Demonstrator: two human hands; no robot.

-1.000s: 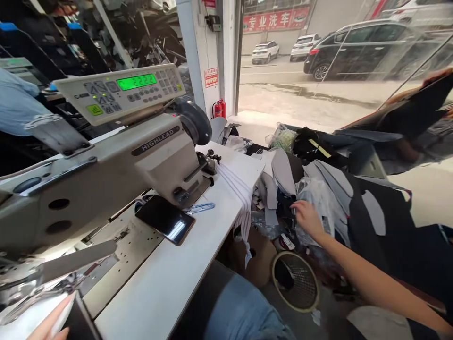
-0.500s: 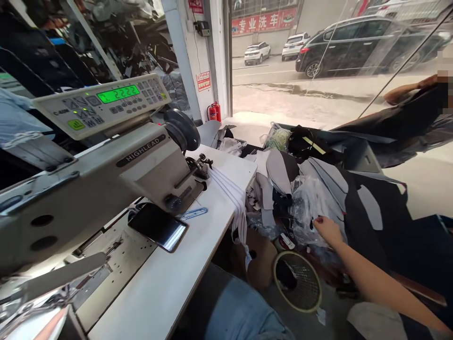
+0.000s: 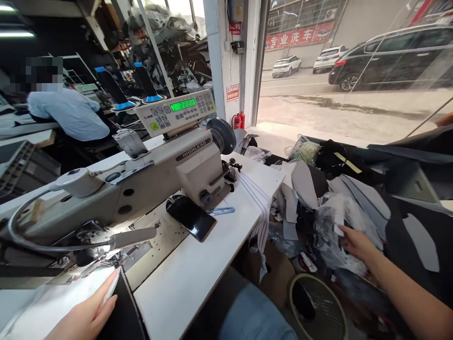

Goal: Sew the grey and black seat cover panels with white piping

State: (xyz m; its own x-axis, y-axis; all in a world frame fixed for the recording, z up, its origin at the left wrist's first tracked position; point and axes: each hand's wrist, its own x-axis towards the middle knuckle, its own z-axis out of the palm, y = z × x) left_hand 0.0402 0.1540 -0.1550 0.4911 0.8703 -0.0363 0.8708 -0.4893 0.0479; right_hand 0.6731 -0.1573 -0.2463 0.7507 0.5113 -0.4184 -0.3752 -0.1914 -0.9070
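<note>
At the lower left, my left hand (image 3: 90, 311) grips the edge of a white sheet of material (image 3: 76, 288) between thumb and fingers, close to the sewing machine's needle area. A black piece (image 3: 122, 311) lies beside that hand. Over on the right, my right hand (image 3: 357, 243) is closed, pinching a small white tag-like piece (image 3: 339, 229) above a clear plastic bag (image 3: 329, 212). The sewing machine (image 3: 159, 174) stands on the white table (image 3: 180, 283), its green display lit.
A phone (image 3: 191, 218) and blue thread snips (image 3: 222, 210) lie on the table. White strips (image 3: 260, 196) hang over its edge. Below stands a mesh basket (image 3: 318, 307). Grey and black cut pieces (image 3: 364, 198) are heaped at right. Another person (image 3: 67, 111) sits at the far left.
The view has swung left and shows more of the machine. My left hand has come into view on the white material. A small white piece now shows in my right hand's fingers.
</note>
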